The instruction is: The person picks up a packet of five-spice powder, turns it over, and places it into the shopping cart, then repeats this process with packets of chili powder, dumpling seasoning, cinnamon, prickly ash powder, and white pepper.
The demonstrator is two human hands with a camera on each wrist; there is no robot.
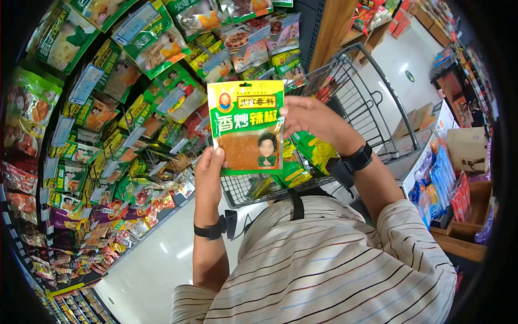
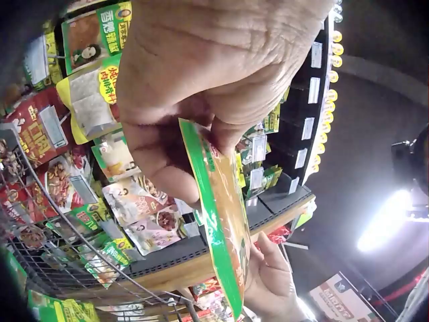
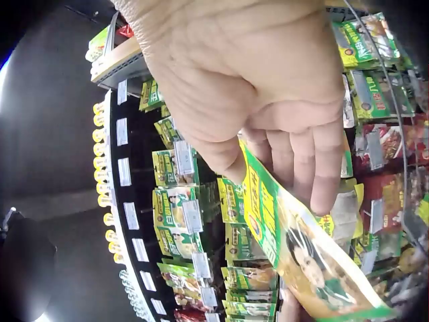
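Note:
A flat seasoning packet (image 1: pixel 243 147), yellow and green with a brown window and large Chinese lettering, is held upright before the chest, its printed front towards the head camera. My left hand (image 1: pixel 208 171) pinches its lower left edge, thumb on the front. At the upper right edge, my right hand (image 1: pixel 313 120) grips the packet between thumb and fingers. The left wrist view shows the packet (image 2: pixel 221 215) nearly edge-on, with the left hand (image 2: pixel 214 67) close above. In the right wrist view, the right hand's fingers (image 3: pixel 325 161) lie behind the packet (image 3: pixel 301 248).
A shopping cart (image 1: pixel 396 154) stands in front of the body, with green and yellow packets (image 1: pixel 313 151) in it. Hanging packets with price tags fill the shelf rack (image 1: pixel 124 124) on the left. To the right is a display (image 1: pixel 464 194) of bagged goods; pale floor (image 1: pixel 156 270) shows below.

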